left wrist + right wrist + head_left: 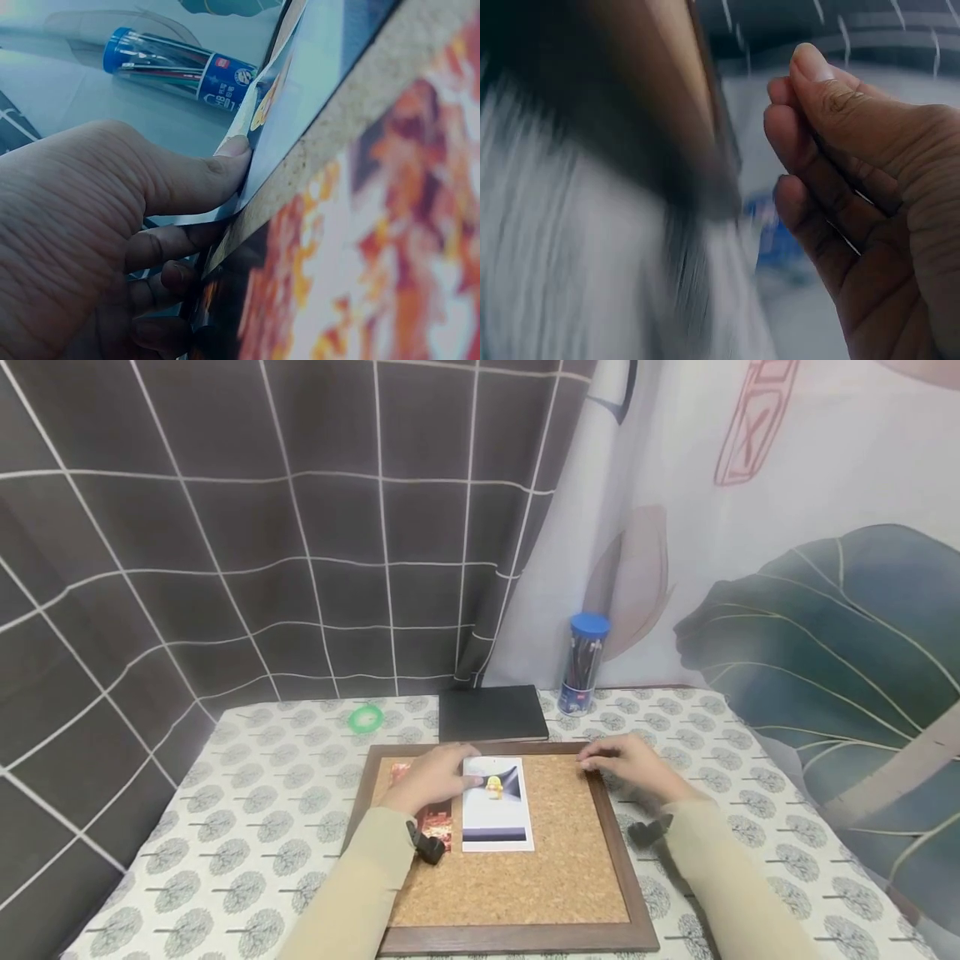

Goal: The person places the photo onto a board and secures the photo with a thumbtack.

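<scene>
My left hand (433,777) pinches the upper left edge of a photo card (495,831), its thumb on the picture side and a finger behind, as the left wrist view shows. The card bears a small yellow figure on a dark and white picture and lies over the framed cork board (573,877). Under my left hand and wrist is a red-orange picture (437,828), partly hidden. By the board's upper right frame is my right hand (626,763). In the right wrist view its fingers bend loosely, thumb close to the fingertips, nothing visible between them.
Behind the board lies a flat black notebook-like object (491,714). A clear tube of pencils with a blue lid (583,664) stands at the back right. A green tape ring (365,719) lies at the back left. The tablecloth (258,852) has a tree print.
</scene>
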Available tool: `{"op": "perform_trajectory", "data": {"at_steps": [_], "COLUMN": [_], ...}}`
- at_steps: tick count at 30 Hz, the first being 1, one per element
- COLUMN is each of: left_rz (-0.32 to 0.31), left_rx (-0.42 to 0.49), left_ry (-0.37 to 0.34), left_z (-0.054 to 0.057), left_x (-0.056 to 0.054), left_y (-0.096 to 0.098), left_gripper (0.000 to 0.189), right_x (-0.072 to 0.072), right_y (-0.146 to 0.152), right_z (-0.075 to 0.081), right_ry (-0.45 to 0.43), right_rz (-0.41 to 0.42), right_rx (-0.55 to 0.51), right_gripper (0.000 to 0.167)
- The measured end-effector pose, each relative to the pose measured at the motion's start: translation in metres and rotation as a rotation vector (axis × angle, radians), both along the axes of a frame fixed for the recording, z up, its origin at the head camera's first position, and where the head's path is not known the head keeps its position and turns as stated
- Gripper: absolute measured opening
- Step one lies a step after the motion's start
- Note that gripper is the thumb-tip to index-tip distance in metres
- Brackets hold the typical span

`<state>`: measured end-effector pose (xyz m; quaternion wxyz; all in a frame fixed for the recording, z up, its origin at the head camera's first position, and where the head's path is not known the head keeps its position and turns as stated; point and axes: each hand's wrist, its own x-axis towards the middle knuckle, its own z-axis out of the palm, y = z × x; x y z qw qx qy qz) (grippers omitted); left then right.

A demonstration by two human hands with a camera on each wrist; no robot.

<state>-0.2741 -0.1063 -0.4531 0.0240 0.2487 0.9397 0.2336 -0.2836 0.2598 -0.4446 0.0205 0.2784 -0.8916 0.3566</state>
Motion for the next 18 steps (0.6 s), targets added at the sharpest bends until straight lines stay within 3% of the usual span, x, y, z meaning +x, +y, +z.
{"op": "perform_trajectory", "data": {"at_steps": [8, 12, 18], "left_rz": [0.01, 0.016, 0.01], "left_rx": [-0.006, -0.032, -0.034], "left_ry": [0.027, 0.054, 0.037], "left_z": [-0.001, 0.0, 0.001], "left_x": [0.0, -0.001, -0.002], "left_y": [-0.001, 0.0, -0.002], "left_gripper": [0.048, 0.045, 0.046], "right_x": [-0.021, -0.032, -0.043], "right_y": [-0.077, -0.107, -0.13], "right_z": [0.018, 0.018, 0.001], "right_ry": [-0.043, -0.049, -0.056], "right_rz": [0.251, 0.287, 0.256], "right_rx": [0.031, 0.051, 0.131], "right_gripper": [0.012, 0.009, 0.004]}}
